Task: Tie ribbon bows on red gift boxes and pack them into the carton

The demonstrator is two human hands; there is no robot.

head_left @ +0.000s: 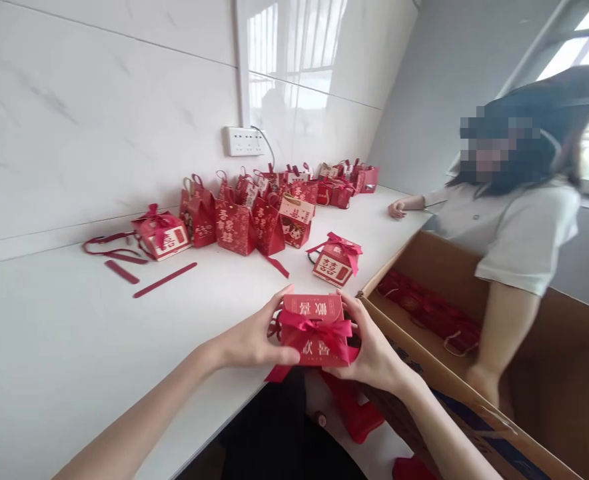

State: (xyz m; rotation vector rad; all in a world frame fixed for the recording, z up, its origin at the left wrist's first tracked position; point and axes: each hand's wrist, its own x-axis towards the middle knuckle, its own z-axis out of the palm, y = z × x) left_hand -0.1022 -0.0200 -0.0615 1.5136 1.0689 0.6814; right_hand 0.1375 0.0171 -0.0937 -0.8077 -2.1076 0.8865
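Observation:
Between my two hands is a small red gift box (314, 307) tied with a red ribbon bow, held above the front edge of the white table (99, 347). My left hand (259, 333) grips its left side, thumb across the near edge. Around the right side curl the fingers of my right hand (374, 347). Part of the ribbon (279, 373) hangs below the box on the left. Just beyond my hands stands another gift box (333, 263) with a bow and a cream label.
Several red gift bags (234, 227) line the wall. Loose red strips (164, 280) lie on the left, beside a bowed box (162, 233). At right, a co-worker (519, 220) reaches into a large cardboard carton (564, 393) holding red packages (424, 310). A socket strip (244, 141) is on the wall.

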